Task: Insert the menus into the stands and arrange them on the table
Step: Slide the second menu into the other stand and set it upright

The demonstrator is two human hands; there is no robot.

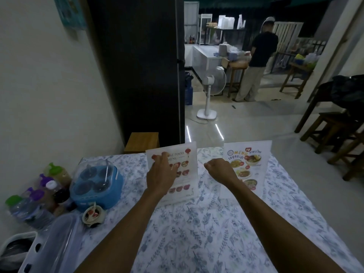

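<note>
Nearest the camera, both forearms reach out over the floral-clothed desk [206, 223]. Beyond them the left hand [160, 177] lies spread against the face of the left menu stand [184, 174], fingers [163, 154] extended flat, gripping nothing. The right hand [219, 170] is loosely curled, empty, just beside the right menu stand [254, 164]. Both menus look already inserted and upright. To finish well, nudge the left stand from its base, not its top, squaring it with its neighbour.
</note>
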